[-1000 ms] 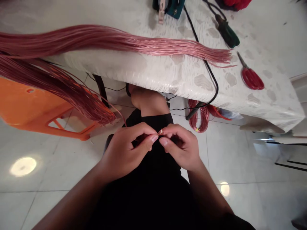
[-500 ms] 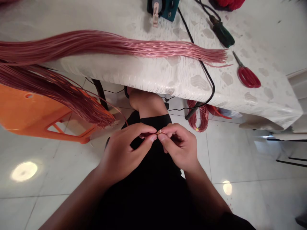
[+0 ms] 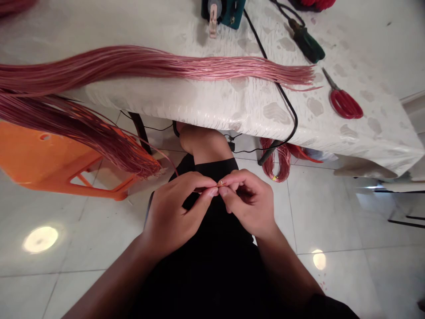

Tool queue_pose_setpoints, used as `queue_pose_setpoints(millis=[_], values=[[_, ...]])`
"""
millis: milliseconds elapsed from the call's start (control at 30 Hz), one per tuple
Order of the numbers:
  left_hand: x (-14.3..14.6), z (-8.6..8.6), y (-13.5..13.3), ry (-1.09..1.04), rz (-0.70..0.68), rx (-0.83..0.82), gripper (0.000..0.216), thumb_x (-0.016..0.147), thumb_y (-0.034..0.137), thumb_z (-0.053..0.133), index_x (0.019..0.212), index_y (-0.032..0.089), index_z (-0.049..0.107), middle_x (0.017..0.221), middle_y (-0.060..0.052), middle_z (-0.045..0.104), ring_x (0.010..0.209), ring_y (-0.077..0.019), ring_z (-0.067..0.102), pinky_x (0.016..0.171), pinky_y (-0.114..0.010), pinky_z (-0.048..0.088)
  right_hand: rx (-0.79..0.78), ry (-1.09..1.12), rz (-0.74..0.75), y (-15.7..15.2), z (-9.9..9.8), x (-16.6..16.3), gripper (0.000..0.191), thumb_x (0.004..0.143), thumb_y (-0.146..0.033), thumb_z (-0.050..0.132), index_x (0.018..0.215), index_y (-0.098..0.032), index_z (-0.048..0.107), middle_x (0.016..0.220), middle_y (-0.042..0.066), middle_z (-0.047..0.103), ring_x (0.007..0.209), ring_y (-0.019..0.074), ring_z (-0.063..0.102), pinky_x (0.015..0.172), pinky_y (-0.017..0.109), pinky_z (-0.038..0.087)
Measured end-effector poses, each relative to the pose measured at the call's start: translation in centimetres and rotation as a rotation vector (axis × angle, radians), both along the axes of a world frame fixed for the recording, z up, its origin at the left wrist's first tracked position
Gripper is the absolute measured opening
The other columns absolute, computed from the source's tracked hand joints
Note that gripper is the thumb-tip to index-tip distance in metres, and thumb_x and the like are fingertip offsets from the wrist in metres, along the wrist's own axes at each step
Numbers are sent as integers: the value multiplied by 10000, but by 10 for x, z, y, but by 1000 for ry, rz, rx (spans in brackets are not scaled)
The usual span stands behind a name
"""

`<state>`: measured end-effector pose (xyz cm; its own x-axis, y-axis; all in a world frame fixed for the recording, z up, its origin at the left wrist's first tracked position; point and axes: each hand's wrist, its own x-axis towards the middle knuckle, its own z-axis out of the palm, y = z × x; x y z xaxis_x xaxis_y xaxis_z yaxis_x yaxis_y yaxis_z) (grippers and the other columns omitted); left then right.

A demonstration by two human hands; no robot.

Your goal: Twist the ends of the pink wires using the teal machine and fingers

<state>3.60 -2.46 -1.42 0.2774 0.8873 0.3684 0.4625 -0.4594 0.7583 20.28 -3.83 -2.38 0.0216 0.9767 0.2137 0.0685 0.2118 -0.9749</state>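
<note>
My left hand (image 3: 177, 212) and my right hand (image 3: 247, 204) come together above my black-clothed lap. Their fingertips pinch a thin copper wire end (image 3: 221, 183) with a small bright tip, and most of the wire is hidden by my fingers. A long bundle of pink copper wires (image 3: 166, 66) lies across the white table and over its edge. A second hanging length of the bundle (image 3: 99, 144) droops at the left, and a single strand runs from it towards my left hand.
Red-handled scissors (image 3: 343, 104), a green-handled screwdriver (image 3: 306, 46) and a teal device (image 3: 222, 11) with a black cable (image 3: 288, 104) sit on the white patterned tablecloth (image 3: 332, 124). A wire coil (image 3: 275, 161) lies below the table edge. An orange plastic stool (image 3: 49, 161) stands at the left.
My hands keep pinching the wire with only small finger shifts. The whole view has drifted slightly, so the table and the scissors appear a little shifted.
</note>
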Motion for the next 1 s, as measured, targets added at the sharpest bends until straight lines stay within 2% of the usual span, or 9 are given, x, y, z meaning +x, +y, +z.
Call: queue_pose_setpoints(millis=[400,700,1000], values=[[1,1,2,48,9,46,74,937,109,658,931,162,709,834,8,763,760,-83,700,747,-167,528,22,-38,-12,1,-2,1,91,874,-128,697,873,-215,668,593,-88,504,510,62,468,502,200,408],[-3,0,4,102,-28,85,81,963,142,640,932,178,706,833,8,758,757,-101,705,727,-202,517,131,-290,0,-2,2,9,109,905,-120,666,935,-223,648,658,-79,514,564,60,498,552,190,431],[-7,-3,6,155,-103,49,101,975,151,601,956,203,686,869,-5,764,774,-145,708,730,-277,519,117,-449,62,-2,0,13,86,941,-148,606,958,-232,594,722,-53,556,602,89,537,560,223,442]])
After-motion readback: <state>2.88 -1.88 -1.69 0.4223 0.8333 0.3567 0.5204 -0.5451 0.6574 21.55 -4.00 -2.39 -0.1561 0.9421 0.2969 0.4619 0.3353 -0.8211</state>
